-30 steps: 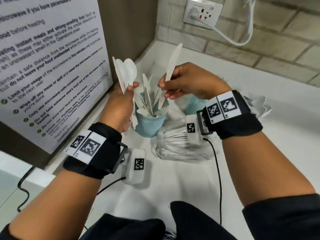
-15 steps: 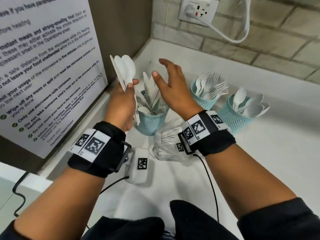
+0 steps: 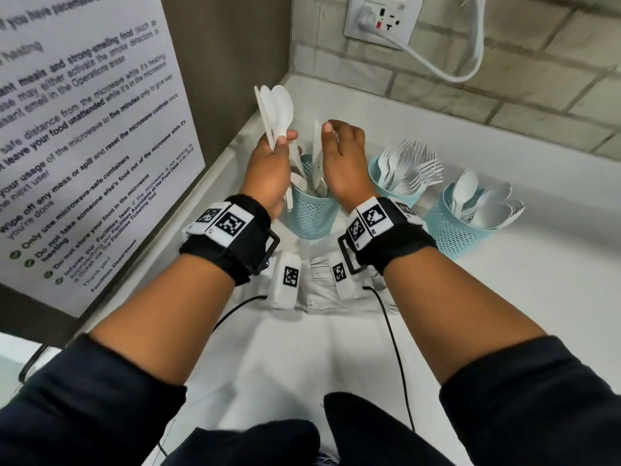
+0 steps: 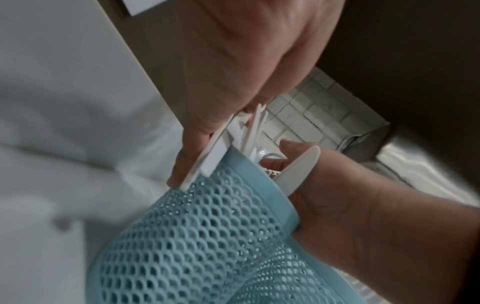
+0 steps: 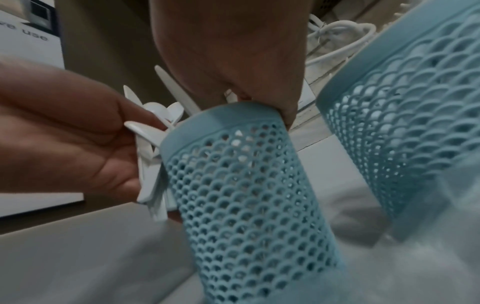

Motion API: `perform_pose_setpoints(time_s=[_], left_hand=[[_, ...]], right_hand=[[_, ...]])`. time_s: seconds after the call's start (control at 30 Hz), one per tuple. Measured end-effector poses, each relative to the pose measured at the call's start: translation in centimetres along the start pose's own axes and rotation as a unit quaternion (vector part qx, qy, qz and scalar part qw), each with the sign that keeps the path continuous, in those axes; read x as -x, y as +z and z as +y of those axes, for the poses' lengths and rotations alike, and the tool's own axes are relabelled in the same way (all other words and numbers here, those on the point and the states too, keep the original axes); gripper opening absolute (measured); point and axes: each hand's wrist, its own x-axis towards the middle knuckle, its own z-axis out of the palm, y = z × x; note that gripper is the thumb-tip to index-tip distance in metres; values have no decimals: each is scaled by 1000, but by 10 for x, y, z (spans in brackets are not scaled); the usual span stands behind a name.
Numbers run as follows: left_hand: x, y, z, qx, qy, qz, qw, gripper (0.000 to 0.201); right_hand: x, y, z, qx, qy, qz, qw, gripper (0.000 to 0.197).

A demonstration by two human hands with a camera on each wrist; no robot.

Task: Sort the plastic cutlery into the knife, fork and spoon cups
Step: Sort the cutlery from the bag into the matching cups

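A white countertop (image 3: 504, 297) is running into a corner, where a pale brick wall (image 3: 504, 79) is meeting a brown panel (image 3: 228, 62) carrying a printed microwave notice (image 3: 84, 146). A wall socket (image 3: 383, 18) is sitting above the far edge, with a white cable (image 3: 447, 67) drooping from it along the bricks.

The left hand (image 3: 268, 169) is gripping a bundle of white plastic cutlery (image 3: 275, 114), thumb pressed against the handles, spoon bowls standing up above the fist. Just to its right, almost touching the knuckles, a blue mesh cup (image 3: 314, 213) is standing upright with mixed white pieces poking out. The right hand (image 3: 342, 163) is hovering over that cup's rim on the other side, fingers curling down toward the contents; whether they are pinching a piece I cannot tell, since the hand itself is hiding the fingertips.

Further right of the right hand, the fork cup (image 3: 393, 193) is holding a fan of forks, and beyond it the spoon cup (image 3: 463, 230) is holding spoons. Beneath the wrists, a clear bag of cutlery (image 3: 322, 290) is lying flat on the counter. Dark sleeves (image 3: 537, 398) are covering both forearms nearer the body.
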Motion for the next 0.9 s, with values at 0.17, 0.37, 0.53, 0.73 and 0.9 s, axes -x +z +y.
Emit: perform_pose_setpoints(time_s=[0.17,0.37,0.53,0.73,0.9], left_hand=[[-14,7,4,-1,-7,-15,1000,25],[-22,7,7,-11,-2,-33,999,26],[-24,3,7,-25,2,-54,998,27],[-23,-8,22,-79,79,11,994,27],[-8,-10,35,-21,72,-66,995,25]], right_hand=[[-14,-2,5,-13,9,31,999,37],[-21,1,10,0,1,42,999,36],[-23,-4,9,-5,0,48,999,36],[-27,-26,-2,-10,-53,129,990,33],[-26,-46,-31,-148,-42,53,987,39]])
